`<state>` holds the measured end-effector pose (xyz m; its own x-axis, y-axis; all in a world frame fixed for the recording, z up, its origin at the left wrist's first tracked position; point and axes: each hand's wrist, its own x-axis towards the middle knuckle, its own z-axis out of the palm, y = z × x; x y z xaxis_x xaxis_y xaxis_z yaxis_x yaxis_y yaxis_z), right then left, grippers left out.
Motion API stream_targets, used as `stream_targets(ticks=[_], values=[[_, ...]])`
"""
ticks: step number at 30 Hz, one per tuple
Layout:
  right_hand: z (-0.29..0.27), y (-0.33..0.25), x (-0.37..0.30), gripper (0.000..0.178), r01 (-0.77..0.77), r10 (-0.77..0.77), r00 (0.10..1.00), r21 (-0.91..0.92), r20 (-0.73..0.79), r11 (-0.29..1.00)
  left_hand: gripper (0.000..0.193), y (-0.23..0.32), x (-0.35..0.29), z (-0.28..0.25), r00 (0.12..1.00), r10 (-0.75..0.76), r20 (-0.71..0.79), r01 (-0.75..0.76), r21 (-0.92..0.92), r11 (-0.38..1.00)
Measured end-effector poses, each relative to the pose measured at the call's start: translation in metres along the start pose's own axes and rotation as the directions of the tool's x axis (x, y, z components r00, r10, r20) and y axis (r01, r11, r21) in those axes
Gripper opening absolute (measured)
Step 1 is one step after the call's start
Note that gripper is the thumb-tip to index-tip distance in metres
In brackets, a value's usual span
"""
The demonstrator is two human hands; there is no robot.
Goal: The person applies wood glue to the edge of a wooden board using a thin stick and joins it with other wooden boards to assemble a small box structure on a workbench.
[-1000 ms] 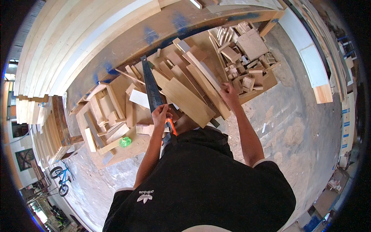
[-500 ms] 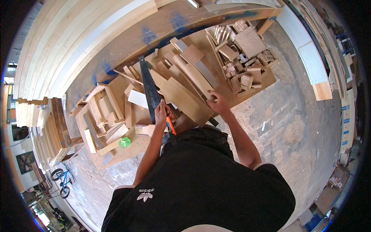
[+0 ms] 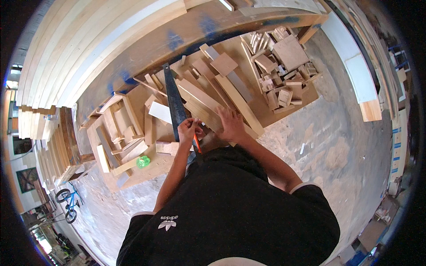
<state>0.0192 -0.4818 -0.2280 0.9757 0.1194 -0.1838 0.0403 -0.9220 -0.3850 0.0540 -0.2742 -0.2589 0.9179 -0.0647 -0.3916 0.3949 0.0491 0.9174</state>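
Note:
A handsaw (image 3: 172, 95) with a dark blade and an orange handle lies slanting, its handle toward my body. My left hand (image 3: 188, 129) is closed at the handle end of the blade, fingers curled. A small white bit shows by its fingertips, too small to name. My right hand (image 3: 230, 126) lies with fingers apart on the near end of a wooden plank (image 3: 199, 96), gripping nothing visible. Just right of it a long pale plank (image 3: 239, 104) runs away from me. A square brown wood piece (image 3: 224, 64) rests beyond the planks.
Wood offcuts and a frame (image 3: 126, 113) lie at the left, near a green round object (image 3: 143, 162). A pile of small wooden blocks (image 3: 284, 91) fills the right end of the board. Long stacked planks (image 3: 84, 57) stand far left; a workbench edge (image 3: 248, 24) crosses the far side.
My right hand has moved left and toward my body, onto another plank. The long plank it was at now lies apart, shifted right and nearer. My left hand stays by the saw.

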Motion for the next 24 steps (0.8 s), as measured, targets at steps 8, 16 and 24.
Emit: stream_targets(ticks=[8, 16, 24], values=[[-0.003, -0.005, 0.01, 0.112, -0.084, 0.067, 0.992, 0.16, 0.109, 0.983, 0.038, 0.003, -0.004, -0.001, 1.0, 0.014, -0.014, -0.015, -0.082, 0.996], [-0.029, 0.061, 0.018, 0.1, -0.162, 0.214, 0.977, 0.605, -0.014, 0.779, 0.049, -0.009, -0.006, -0.024, 0.99, -0.112, -0.084, 0.099, -0.148, 0.984], [-0.015, 0.127, 0.024, 0.108, -0.195, 0.203, 0.959, 0.059, -0.196, 0.979, 0.019, -0.011, -0.005, -0.013, 0.993, 0.052, -0.103, -0.057, -0.047, 0.997]])
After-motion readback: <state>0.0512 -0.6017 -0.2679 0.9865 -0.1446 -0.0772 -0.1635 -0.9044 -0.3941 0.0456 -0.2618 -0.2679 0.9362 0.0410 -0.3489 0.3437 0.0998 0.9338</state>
